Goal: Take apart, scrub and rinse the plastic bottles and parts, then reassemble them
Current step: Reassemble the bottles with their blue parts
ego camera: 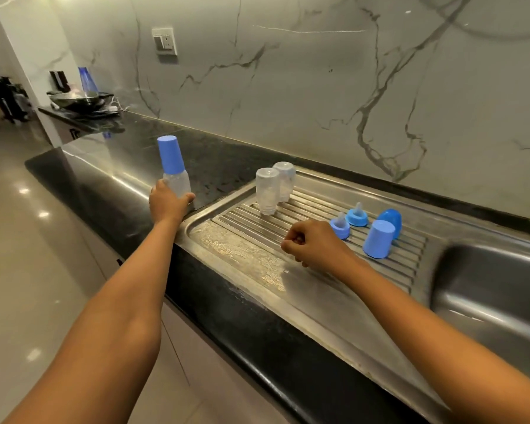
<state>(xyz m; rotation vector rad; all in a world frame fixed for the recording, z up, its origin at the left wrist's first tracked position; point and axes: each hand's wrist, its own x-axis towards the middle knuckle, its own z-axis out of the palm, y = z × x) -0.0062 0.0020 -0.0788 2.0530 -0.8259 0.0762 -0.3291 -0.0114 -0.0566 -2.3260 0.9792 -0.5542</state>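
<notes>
Left hand (169, 206) is out on the black counter (227, 160), fingers and thumb wrapped round the base of the capped bottle (175, 179), which stands upright just left of the drainboard (242, 249) with its blue cap on top. Right hand (315, 246) hovers over the ribbed steel, fingers curled in tight to the palm, and nothing shows between them. On the drainboard behind it, two bare bottles (266, 191) stand neck down, close together, one just behind the other. Off to the right sit two blue teat rings (340, 226), teats pointing up, side by side, the nearer one just beside the right hand's knuckles. Next to them, one loose cap (378, 238) stands mouth down and a second cap (390, 218) lies just behind it. The sink (487, 286) opens at the right edge. Far down the counter sits a dark pan (80, 101), and a socket (165, 41) is on the marble wall.
</notes>
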